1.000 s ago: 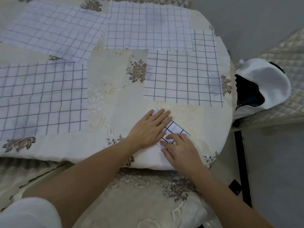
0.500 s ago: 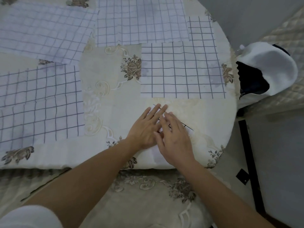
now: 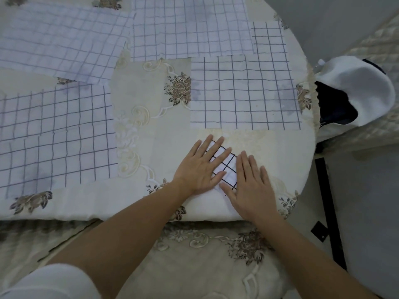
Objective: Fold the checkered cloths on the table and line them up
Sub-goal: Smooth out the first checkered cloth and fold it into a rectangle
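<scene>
On the tabletop (image 3: 151, 130), close to its near edge and toward its right side, the folded checkered cloth (image 3: 222, 162) lies at an angle, its dark grid visible between both hands. The left hand (image 3: 199, 169) lies flat on the cloth's left part with fingers straight and spread. The right hand (image 3: 252, 186) lies flat on its right part with fingers straight. Neither hand grips anything.

Four checkered cloths lie spread flat on the tabletop:
- the right unfolded cloth (image 3: 244, 93) at its right side;
- the far unfolded cloth (image 3: 190, 26) at its far middle;
- the far-left unfolded cloth (image 3: 60, 39);
- the left unfolded cloth (image 3: 54, 134) at its left side.

Off the tabletop's right edge sits a white fabric item (image 3: 356, 89) with a dark interior.
</scene>
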A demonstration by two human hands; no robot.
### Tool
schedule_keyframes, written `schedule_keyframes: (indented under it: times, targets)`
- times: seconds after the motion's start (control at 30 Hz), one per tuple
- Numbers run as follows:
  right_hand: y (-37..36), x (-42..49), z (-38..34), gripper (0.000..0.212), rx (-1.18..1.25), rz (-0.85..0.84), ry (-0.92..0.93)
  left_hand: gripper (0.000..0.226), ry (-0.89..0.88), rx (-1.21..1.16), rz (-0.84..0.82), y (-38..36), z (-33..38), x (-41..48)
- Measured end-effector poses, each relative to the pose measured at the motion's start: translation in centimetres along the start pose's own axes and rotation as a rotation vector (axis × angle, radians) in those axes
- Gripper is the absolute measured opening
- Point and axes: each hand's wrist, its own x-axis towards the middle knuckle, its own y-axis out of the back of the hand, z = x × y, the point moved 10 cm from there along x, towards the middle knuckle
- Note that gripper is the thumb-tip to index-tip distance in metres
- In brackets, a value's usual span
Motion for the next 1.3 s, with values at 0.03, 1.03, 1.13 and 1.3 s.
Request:
schedule_keyframes:
  times: [0.03, 1.03, 1.13, 1.3]
  targets:
    - [0.0, -0.3, 0.7, 0.092, -0.033, -0.019, 0.01, 0.066, 0.001, 0.003, 0.0, 0.0, 0.0, 0.0]
    - [2.0, 3.8, -6.7, 0.069, 0.294, 0.174, -0.084, 0.07, 0.012, -0.009, -0.015, -0.3, -0.9, -0.7]
    - [0.7, 3.1, -5.6, 0.073, 0.266, 0.223, -0.073, 0.067, 0.018, -0.002, -0.006, -0.1, -1.0, -0.8]
    - [-0.2, 1.8, -3.3, 0.075, 0.162, 0.196, -0.077, 0.068, 0.018, 0.022, 0.003, -0.3, -1.2, -0.8]
